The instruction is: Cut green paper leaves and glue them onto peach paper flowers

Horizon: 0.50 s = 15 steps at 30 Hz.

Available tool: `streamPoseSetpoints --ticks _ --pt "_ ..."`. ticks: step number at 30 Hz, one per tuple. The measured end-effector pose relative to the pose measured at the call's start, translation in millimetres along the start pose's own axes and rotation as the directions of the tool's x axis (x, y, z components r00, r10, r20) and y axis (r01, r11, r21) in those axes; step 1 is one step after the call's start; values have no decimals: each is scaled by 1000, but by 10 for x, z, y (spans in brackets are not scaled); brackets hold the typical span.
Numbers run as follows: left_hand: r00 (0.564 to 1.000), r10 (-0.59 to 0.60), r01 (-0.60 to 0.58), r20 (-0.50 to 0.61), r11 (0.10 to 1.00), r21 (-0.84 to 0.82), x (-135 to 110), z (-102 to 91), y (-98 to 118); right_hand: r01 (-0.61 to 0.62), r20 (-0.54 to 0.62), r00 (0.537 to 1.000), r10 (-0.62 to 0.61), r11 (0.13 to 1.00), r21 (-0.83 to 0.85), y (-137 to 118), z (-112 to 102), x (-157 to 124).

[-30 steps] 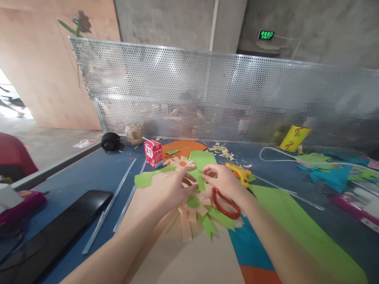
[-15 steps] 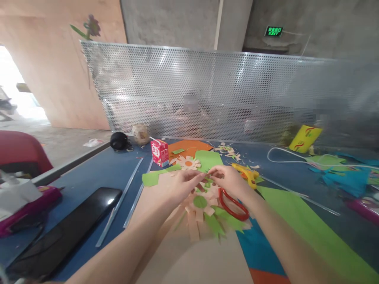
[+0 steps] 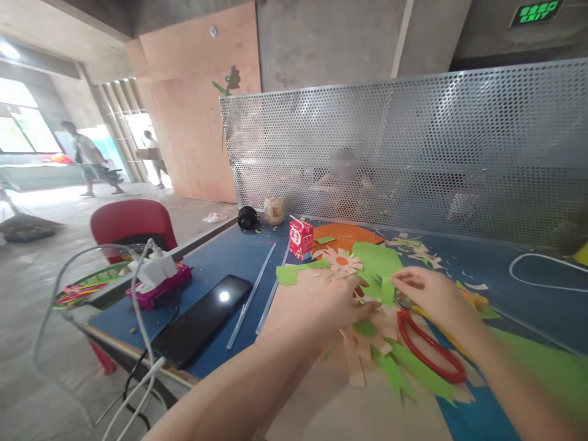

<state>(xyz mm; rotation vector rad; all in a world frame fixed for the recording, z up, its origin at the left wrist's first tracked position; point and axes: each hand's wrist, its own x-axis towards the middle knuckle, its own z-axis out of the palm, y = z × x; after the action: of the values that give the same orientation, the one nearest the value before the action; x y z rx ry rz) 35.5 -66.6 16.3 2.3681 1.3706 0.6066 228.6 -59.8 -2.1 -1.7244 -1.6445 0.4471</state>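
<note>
My right hand (image 3: pixel 429 297) pinches a small strip of green paper (image 3: pixel 388 291) between thumb and fingertips. My left hand (image 3: pixel 337 301) hovers just left of it, fingers apart, holding nothing that shows. Below both hands lies a peach paper flower (image 3: pixel 353 361) with a green round centre, partly covered by my left hand. Red-handled scissors (image 3: pixel 432 350) rest beside it, under my right wrist, among cut green paper leaves (image 3: pixel 392 370). Farther back is a second paper flower (image 3: pixel 342 261) with an orange centre.
A red drink carton (image 3: pixel 301 239) with a straw stands behind. To the left lie clear plastic sticks (image 3: pixel 252 297), a black phone (image 3: pixel 202 318) and a purple power strip (image 3: pixel 158 288) with cables. A perforated metal screen (image 3: pixel 404 135) borders the table's back; people walk far left.
My view has swung left. My hands were together at the fingertips; now they are apart, the left one opened, the right one with the green paper strip.
</note>
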Motion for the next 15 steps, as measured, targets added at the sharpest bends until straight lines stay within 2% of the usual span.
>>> streamPoseSetpoints --ticks 3,6,7,9,11,12,15 --pt "996 -53 57 -72 996 67 56 108 -133 -3 34 999 4 999 -37 70 -4 23" --pt "995 -37 53 -98 984 168 205 268 -316 -16 67 997 22 996 -91 128 -9 37" --pt "992 -31 55 -124 978 199 257 311 -367 -19 60 998 26 993 -114 136 -17 39" --pt "992 -57 81 -109 970 229 338 369 -437 -23 20 999 26 988 -153 132 -44 39" --pt "998 -52 58 -32 966 251 378 384 -455 -31 -15 999 29 984 -178 115 -77 40" --pt "998 -52 58 -31 964 260 383 378 -447 -42 -23 999 38 981 -188 108 -90 41" --pt "992 -19 50 -121 963 266 364 330 -394 -74 -19 997 72 975 -210 114 -107 52"
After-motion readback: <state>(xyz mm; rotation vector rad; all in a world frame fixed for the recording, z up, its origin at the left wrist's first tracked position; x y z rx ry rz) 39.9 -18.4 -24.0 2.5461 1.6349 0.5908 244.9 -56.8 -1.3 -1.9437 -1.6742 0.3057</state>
